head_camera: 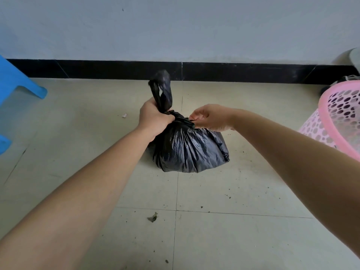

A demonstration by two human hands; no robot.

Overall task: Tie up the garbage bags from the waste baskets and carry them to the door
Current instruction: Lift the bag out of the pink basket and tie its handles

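Observation:
A full black garbage bag [187,149] sits on the tiled floor near the wall. Its neck is gathered and twisted into a knot at the top. My left hand [153,117] is closed around the neck just below a black loop of plastic that stands up from it. My right hand [210,117] pinches a strand of the bag at the right side of the knot. A pink perforated waste basket [342,121] stands at the right edge with no bag showing in it.
A blue plastic stool [17,88] stands at the left edge. A grey bin [352,57] is partly visible behind the pink basket. A black skirting board [233,72] runs along the wall. Crumbs and a small scrap [153,217] lie on the tiles.

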